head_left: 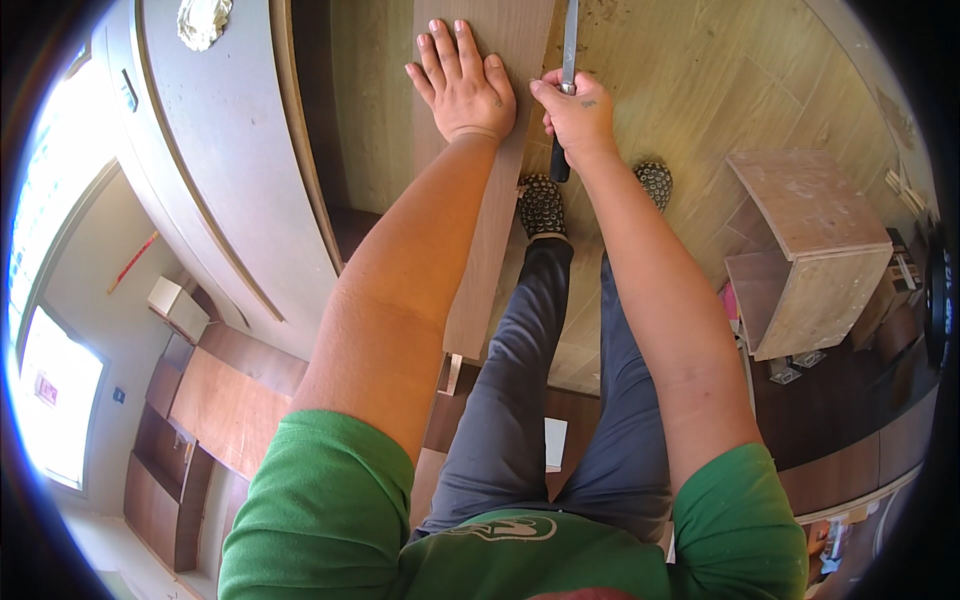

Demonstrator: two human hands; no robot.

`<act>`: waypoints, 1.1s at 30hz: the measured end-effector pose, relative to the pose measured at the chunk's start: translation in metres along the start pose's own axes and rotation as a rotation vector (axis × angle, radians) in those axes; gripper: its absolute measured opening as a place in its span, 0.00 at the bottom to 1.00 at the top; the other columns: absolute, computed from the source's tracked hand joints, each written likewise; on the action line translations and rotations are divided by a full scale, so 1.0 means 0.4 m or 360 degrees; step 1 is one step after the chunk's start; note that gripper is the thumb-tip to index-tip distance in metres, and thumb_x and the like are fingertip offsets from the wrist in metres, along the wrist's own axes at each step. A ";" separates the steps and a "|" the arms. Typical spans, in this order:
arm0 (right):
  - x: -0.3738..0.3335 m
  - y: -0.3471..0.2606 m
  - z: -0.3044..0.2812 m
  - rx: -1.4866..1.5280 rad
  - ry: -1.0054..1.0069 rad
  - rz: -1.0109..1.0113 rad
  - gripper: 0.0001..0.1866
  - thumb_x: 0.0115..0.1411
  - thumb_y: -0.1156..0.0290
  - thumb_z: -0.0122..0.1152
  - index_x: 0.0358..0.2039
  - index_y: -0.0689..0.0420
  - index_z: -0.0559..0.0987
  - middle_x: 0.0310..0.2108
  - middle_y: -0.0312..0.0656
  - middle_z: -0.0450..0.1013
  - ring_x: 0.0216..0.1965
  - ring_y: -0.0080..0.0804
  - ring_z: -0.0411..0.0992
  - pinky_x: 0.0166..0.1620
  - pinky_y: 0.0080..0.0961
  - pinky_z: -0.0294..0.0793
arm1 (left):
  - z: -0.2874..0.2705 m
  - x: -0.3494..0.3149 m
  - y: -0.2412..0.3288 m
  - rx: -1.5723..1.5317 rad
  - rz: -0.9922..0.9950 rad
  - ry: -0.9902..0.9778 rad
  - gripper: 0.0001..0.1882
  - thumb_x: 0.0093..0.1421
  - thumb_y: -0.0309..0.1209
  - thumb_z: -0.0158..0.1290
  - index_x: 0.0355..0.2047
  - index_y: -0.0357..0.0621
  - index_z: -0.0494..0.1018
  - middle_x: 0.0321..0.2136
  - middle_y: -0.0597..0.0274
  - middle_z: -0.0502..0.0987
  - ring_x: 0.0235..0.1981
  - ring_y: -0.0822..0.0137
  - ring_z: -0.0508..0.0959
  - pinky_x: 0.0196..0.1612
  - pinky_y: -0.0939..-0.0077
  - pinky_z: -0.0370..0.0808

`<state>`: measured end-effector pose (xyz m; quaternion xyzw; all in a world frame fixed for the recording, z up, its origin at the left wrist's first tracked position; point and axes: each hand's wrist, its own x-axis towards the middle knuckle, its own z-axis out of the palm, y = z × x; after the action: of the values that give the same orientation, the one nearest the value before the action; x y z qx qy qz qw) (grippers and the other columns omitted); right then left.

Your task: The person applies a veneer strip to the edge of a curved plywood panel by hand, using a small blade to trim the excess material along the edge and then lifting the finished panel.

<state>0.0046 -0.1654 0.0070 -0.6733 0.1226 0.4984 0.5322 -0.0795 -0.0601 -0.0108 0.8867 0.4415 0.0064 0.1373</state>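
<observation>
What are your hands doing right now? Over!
Left hand flat on the brown board, pressing it. Right hand gripping the black-handled metal tool at the board's edge. Nothing blocking the hands.

A small plywood box (810, 250) stands on the wooden floor (700, 90), open on one side, its pale top dusty. Left of the box, across the floor, a grey curved cabinet panel (220, 170) runs away from the viewer, with a white crumpled rag (203, 20) lying on its far end. Further left of the box, beyond that panel, a brown shelf unit (190, 440) sits against the wall beside a bright window (50, 400). A thin red stick (133, 262) leans on the wall above the shelf unit.
</observation>
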 end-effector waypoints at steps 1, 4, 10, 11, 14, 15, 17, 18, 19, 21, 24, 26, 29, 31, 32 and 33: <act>0.002 0.004 -0.001 -0.0002 -0.0001 0.0007 0.09 0.59 0.69 0.67 0.35 0.59 0.77 0.21 0.32 0.70 0.18 0.19 0.67 0.20 0.18 0.67 | 0.000 0.000 0.001 0.0001 0.0000 -0.0004 0.33 0.67 0.45 0.35 0.70 0.47 0.53 0.72 0.52 0.47 0.73 0.50 0.44 0.72 0.46 0.31; 0.006 0.020 -0.008 0.0201 -0.0030 0.0098 0.10 0.58 0.69 0.67 0.34 0.58 0.76 0.21 0.33 0.70 0.17 0.21 0.67 0.20 0.21 0.68 | 0.001 0.000 0.000 0.0009 0.0000 0.0000 0.33 0.67 0.45 0.36 0.70 0.47 0.52 0.72 0.52 0.47 0.73 0.51 0.43 0.72 0.46 0.31; -0.006 0.016 -0.042 0.0274 0.0109 0.0141 0.12 0.59 0.67 0.68 0.33 0.57 0.74 0.21 0.34 0.70 0.17 0.21 0.67 0.19 0.21 0.68 | -0.002 -0.003 -0.001 0.0008 -0.0009 -0.0011 0.33 0.67 0.46 0.35 0.71 0.48 0.52 0.72 0.53 0.47 0.73 0.51 0.43 0.72 0.47 0.31; -0.005 0.018 -0.040 0.0236 0.0163 0.0109 0.12 0.59 0.66 0.68 0.33 0.57 0.73 0.21 0.34 0.70 0.16 0.21 0.66 0.19 0.20 0.68 | -0.002 -0.003 -0.002 0.0007 -0.0011 -0.0013 0.33 0.67 0.46 0.35 0.71 0.48 0.52 0.72 0.53 0.47 0.73 0.51 0.43 0.72 0.47 0.31; 0.008 0.016 -0.039 0.0296 0.0270 0.0153 0.14 0.59 0.65 0.69 0.33 0.58 0.73 0.21 0.35 0.70 0.16 0.21 0.66 0.19 0.20 0.68 | -0.002 -0.002 0.002 -0.0001 -0.0006 -0.0013 0.33 0.67 0.46 0.36 0.71 0.48 0.52 0.72 0.53 0.47 0.73 0.51 0.43 0.72 0.46 0.31; 0.007 0.013 -0.033 0.0286 0.0260 0.0105 0.14 0.59 0.65 0.69 0.33 0.58 0.73 0.20 0.34 0.69 0.16 0.21 0.66 0.19 0.20 0.68 | -0.001 -0.002 0.002 0.0002 -0.0004 -0.0010 0.33 0.67 0.46 0.36 0.71 0.48 0.52 0.72 0.53 0.47 0.73 0.51 0.43 0.72 0.46 0.31; 0.005 0.011 -0.011 0.0265 0.0240 0.0008 0.15 0.58 0.64 0.70 0.34 0.58 0.73 0.19 0.32 0.69 0.15 0.20 0.65 0.19 0.21 0.67 | 0.001 0.000 0.003 0.0016 -0.0004 -0.0005 0.33 0.67 0.46 0.36 0.71 0.48 0.52 0.72 0.53 0.47 0.73 0.51 0.43 0.72 0.47 0.31; -0.002 0.001 0.002 0.0220 0.0209 0.0026 0.15 0.58 0.64 0.71 0.34 0.58 0.72 0.20 0.33 0.69 0.15 0.20 0.66 0.19 0.21 0.67 | 0.002 -0.001 0.000 0.0031 -0.0010 -0.0004 0.33 0.67 0.46 0.36 0.71 0.48 0.52 0.72 0.53 0.47 0.73 0.51 0.43 0.72 0.48 0.31; -0.012 -0.013 0.014 0.0175 0.0179 0.0044 0.16 0.58 0.64 0.71 0.35 0.58 0.72 0.20 0.33 0.69 0.16 0.20 0.66 0.18 0.21 0.67 | 0.003 -0.002 -0.003 0.0044 -0.0017 -0.0003 0.33 0.67 0.46 0.35 0.71 0.48 0.52 0.72 0.53 0.47 0.73 0.51 0.43 0.72 0.48 0.31; -0.011 -0.009 0.034 0.0050 0.0165 0.0022 0.18 0.55 0.64 0.72 0.36 0.60 0.73 0.21 0.36 0.71 0.17 0.23 0.69 0.19 0.21 0.69 | 0.003 -0.004 -0.008 0.0052 -0.0020 -0.0020 0.33 0.67 0.46 0.35 0.71 0.48 0.52 0.72 0.52 0.47 0.73 0.51 0.43 0.72 0.48 0.31; 0.018 0.017 0.038 -0.0205 0.0233 -0.0135 0.18 0.54 0.65 0.72 0.35 0.60 0.72 0.21 0.37 0.71 0.17 0.22 0.69 0.19 0.22 0.69 | 0.000 0.001 0.002 0.0039 0.0000 -0.0015 0.33 0.68 0.46 0.35 0.71 0.47 0.52 0.72 0.52 0.47 0.73 0.51 0.43 0.72 0.48 0.31; 0.015 -0.002 0.026 -0.0048 0.0249 -0.0053 0.15 0.59 0.64 0.67 0.33 0.59 0.72 0.20 0.37 0.70 0.16 0.23 0.68 0.19 0.22 0.69 | -0.003 -0.002 -0.002 0.0045 0.0001 -0.0011 0.33 0.68 0.46 0.35 0.71 0.47 0.51 0.72 0.52 0.47 0.73 0.51 0.43 0.72 0.48 0.31; 0.008 -0.047 -0.016 0.0083 0.0355 0.0079 0.11 0.66 0.65 0.58 0.34 0.60 0.73 0.21 0.36 0.68 0.15 0.23 0.66 0.18 0.23 0.68 | -0.004 -0.005 -0.005 0.0068 0.0005 -0.0026 0.33 0.68 0.46 0.35 0.71 0.48 0.51 0.73 0.53 0.46 0.73 0.51 0.43 0.72 0.49 0.31; 0.006 -0.059 -0.045 0.0106 0.0340 0.0141 0.11 0.67 0.65 0.57 0.35 0.60 0.73 0.21 0.36 0.68 0.15 0.23 0.66 0.19 0.23 0.69 | -0.006 -0.005 -0.003 0.0061 -0.0009 -0.0038 0.33 0.68 0.46 0.35 0.71 0.48 0.51 0.73 0.53 0.46 0.73 0.52 0.43 0.72 0.49 0.31; 0.002 -0.064 -0.055 0.0120 0.0334 0.0173 0.11 0.67 0.65 0.56 0.36 0.60 0.73 0.21 0.36 0.68 0.15 0.23 0.66 0.19 0.22 0.69 | -0.008 -0.004 -0.002 0.0059 -0.0013 -0.0045 0.33 0.68 0.46 0.35 0.71 0.48 0.51 0.73 0.53 0.46 0.73 0.52 0.43 0.72 0.49 0.31; -0.012 -0.060 -0.064 0.0018 0.0264 0.0118 0.14 0.67 0.67 0.55 0.48 0.61 0.73 0.22 0.35 0.68 0.16 0.22 0.66 0.21 0.21 0.70 | -0.007 -0.004 -0.001 0.0061 -0.0009 -0.0048 0.33 0.68 0.46 0.35 0.71 0.48 0.51 0.73 0.54 0.46 0.74 0.52 0.43 0.72 0.49 0.31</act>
<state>0.0330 -0.1790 0.0234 -0.7042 0.1939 0.4596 0.5053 -0.0810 -0.0604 -0.0079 0.8879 0.4418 -0.0158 0.1271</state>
